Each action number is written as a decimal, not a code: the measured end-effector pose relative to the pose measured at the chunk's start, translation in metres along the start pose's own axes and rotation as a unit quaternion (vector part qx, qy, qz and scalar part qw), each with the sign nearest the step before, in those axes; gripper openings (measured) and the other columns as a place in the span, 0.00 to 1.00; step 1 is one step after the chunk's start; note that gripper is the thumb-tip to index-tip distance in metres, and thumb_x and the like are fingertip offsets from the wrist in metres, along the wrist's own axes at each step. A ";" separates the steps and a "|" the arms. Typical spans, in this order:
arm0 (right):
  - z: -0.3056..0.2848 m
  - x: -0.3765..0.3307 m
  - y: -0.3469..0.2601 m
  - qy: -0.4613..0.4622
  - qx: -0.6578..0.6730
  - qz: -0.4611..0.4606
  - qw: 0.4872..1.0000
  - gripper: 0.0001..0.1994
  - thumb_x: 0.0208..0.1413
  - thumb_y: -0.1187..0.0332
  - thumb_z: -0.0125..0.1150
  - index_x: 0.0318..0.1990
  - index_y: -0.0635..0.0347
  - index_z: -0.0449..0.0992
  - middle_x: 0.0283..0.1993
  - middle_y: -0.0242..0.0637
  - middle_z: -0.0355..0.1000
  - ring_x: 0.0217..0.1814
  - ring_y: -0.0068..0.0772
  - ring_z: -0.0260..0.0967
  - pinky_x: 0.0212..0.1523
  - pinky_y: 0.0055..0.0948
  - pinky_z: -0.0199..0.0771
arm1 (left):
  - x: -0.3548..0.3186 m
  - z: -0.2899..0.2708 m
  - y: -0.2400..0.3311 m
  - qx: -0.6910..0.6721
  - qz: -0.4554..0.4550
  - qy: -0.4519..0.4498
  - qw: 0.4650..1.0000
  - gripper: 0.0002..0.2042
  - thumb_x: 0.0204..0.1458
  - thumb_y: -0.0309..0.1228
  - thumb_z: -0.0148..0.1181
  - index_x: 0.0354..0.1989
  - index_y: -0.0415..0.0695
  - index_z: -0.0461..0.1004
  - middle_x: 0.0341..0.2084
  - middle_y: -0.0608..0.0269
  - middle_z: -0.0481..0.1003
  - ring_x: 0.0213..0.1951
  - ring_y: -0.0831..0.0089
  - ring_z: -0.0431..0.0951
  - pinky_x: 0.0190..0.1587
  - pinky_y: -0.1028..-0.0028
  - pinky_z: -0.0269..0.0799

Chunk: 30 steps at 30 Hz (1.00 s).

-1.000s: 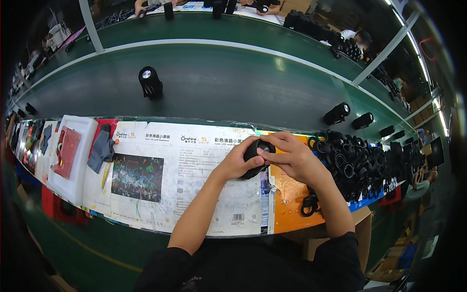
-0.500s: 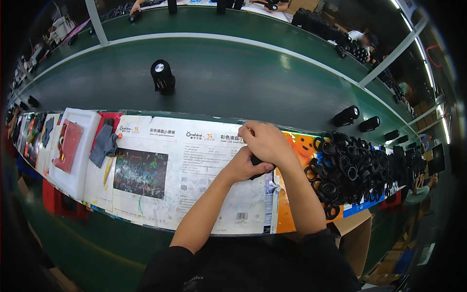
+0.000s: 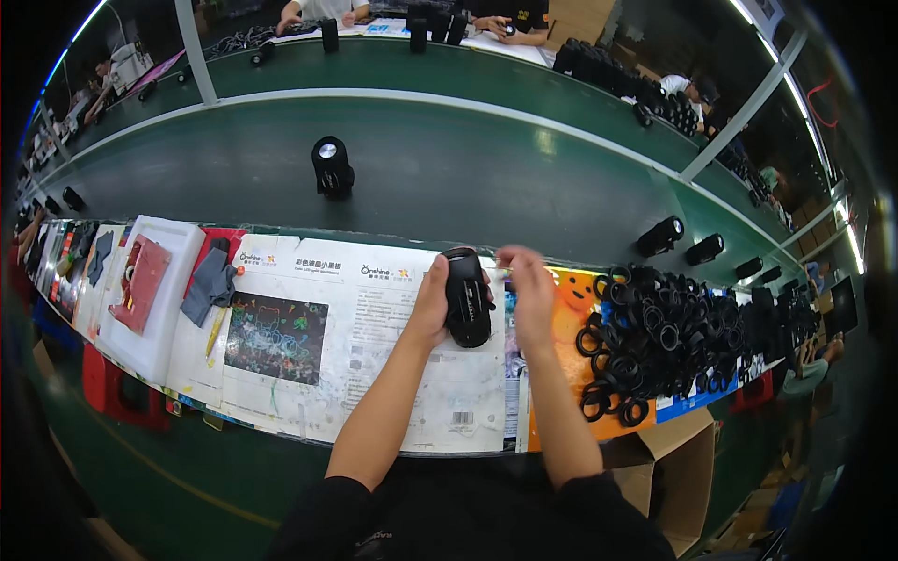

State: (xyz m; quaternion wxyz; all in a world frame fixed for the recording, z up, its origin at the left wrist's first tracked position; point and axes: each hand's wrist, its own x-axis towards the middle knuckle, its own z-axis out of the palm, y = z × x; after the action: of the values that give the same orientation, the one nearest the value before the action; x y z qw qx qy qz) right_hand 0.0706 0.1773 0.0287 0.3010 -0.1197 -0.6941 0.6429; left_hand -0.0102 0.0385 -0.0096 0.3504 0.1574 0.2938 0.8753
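In my left hand (image 3: 434,297) is a black portable speaker (image 3: 468,299), a rounded cylinder held almost upright over the white printed boards. My fingers wrap round its left side and the tips show at its right edge. Just right of it is my right hand (image 3: 530,297), apart from the speaker, its fingers blurred by motion; whether they hold anything I cannot tell. To the right of that hand lies a heap of black rings (image 3: 655,327), piled over an orange and blue printed sheet (image 3: 559,402).
Beyond the work surface, a similar black speaker (image 3: 332,170) stands on the dark green belt (image 3: 449,168), with several more at right. At left are a white foam tray (image 3: 157,360), a red block (image 3: 140,285), a grey cloth (image 3: 210,282) and a yellow pen (image 3: 216,332). A cardboard box (image 3: 687,467) sits lower right.
My hands were together over the speaker, mostly hiding it. Now the right hand has come off it to the right, and the speaker shows plainly in my left hand.
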 end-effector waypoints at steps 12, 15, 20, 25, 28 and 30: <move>-0.014 -0.089 0.011 -0.097 0.097 0.111 0.984 0.35 0.67 0.65 0.71 0.75 0.66 0.60 0.61 0.45 0.76 0.59 0.36 0.78 0.59 0.30 0.79 | -0.019 0.049 0.031 0.114 0.085 0.058 0.988 0.24 0.60 0.30 0.70 0.62 0.39 0.71 0.48 0.49 0.80 0.52 0.54 0.85 0.55 0.59 0.86; -0.017 -0.092 -0.006 -0.077 0.043 0.019 0.996 0.33 0.66 0.63 0.73 0.72 0.66 0.66 0.59 0.46 0.78 0.61 0.36 0.78 0.60 0.31 0.79 | -0.027 0.053 0.030 0.134 0.095 0.067 0.984 0.23 0.59 0.29 0.70 0.60 0.38 0.70 0.47 0.49 0.80 0.52 0.51 0.85 0.55 0.58 0.86; -0.021 -0.100 -0.013 -0.058 -0.036 0.022 0.997 0.30 0.68 0.53 0.69 0.70 0.61 0.68 0.53 0.47 0.80 0.53 0.36 0.80 0.54 0.32 0.80 | -0.046 0.066 0.031 0.068 0.082 0.067 0.992 0.23 0.60 0.26 0.70 0.62 0.39 0.68 0.49 0.50 0.80 0.55 0.54 0.84 0.57 0.60 0.84; -0.011 -0.102 -0.018 0.050 -0.077 -0.031 0.995 0.19 0.77 0.57 0.51 0.58 0.64 0.77 0.42 0.45 0.82 0.45 0.36 0.81 0.47 0.33 0.80 | -0.054 0.066 0.016 0.058 0.085 0.096 0.990 0.24 0.62 0.27 0.67 0.64 0.38 0.67 0.50 0.48 0.78 0.53 0.51 0.84 0.59 0.55 0.84; -0.006 -0.103 -0.009 0.067 -0.052 -0.008 0.996 0.19 0.77 0.58 0.50 0.54 0.66 0.79 0.40 0.44 0.81 0.42 0.31 0.78 0.46 0.33 0.78 | -0.061 0.064 0.018 0.064 0.091 0.110 0.988 0.22 0.62 0.27 0.66 0.63 0.38 0.68 0.50 0.49 0.78 0.53 0.52 0.84 0.59 0.56 0.84; 0.000 -0.103 -0.009 0.052 -0.067 -0.008 0.996 0.19 0.77 0.57 0.50 0.52 0.66 0.79 0.37 0.40 0.78 0.40 0.27 0.73 0.44 0.32 0.76 | -0.063 0.050 0.019 0.039 0.098 0.113 0.988 0.22 0.62 0.24 0.67 0.63 0.38 0.68 0.49 0.50 0.79 0.52 0.55 0.84 0.57 0.58 0.84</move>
State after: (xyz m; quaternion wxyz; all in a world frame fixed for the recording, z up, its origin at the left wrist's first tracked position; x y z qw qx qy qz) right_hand 0.1539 0.1192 0.0104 0.3331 -0.1672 -0.7202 0.5851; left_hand 0.0484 0.0026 0.0371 0.2213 0.0991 0.3490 0.9052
